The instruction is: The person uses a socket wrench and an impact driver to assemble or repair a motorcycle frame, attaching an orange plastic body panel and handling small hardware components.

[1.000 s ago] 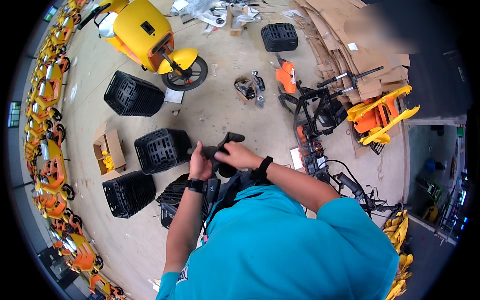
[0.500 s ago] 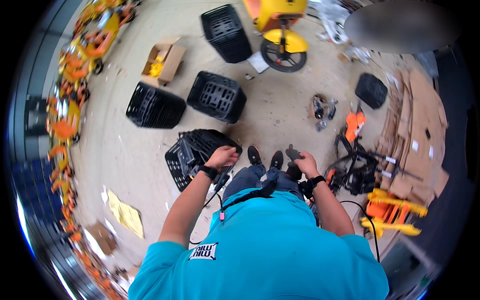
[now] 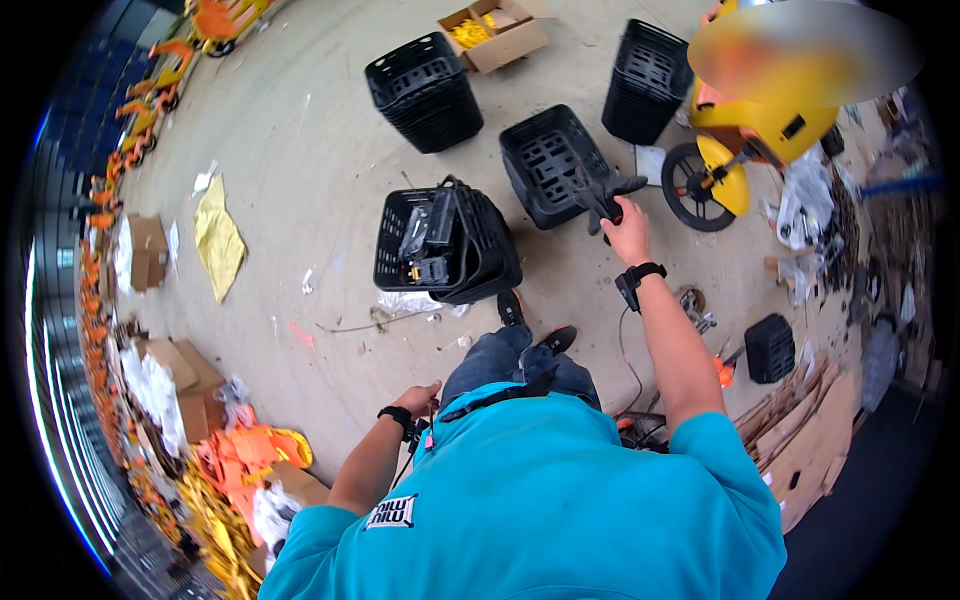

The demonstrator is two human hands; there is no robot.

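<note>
My right hand (image 3: 627, 232) is closed on a pair of black gloves (image 3: 606, 197), held out in front of me over the right edge of a black plastic basket (image 3: 548, 160). Their dark fingers splay out beyond my grip. Low by my left hip is my left hand (image 3: 417, 398), close to a thin black cord; how its fingers are set is hard to make out. Ahead of my feet stands another stack of black baskets (image 3: 490, 245). Loose black parts (image 3: 432, 235) lie in the top one.
Two more basket stacks (image 3: 428, 100) (image 3: 645, 85) and an open carton (image 3: 507, 45) stand farther off. A yellow scooter (image 3: 745, 120) is at the far right. Flattened cardboard (image 3: 800, 440) lies on my right, with a black basket (image 3: 769, 348) nearby. Orange and yellow parts (image 3: 255, 460) are heaped at left.
I have turned leftward, so the baskets and scooter now appear farther right. My right hand has reached forward with the gloves. My left hand has drawn back from the near baskets to my hip.
</note>
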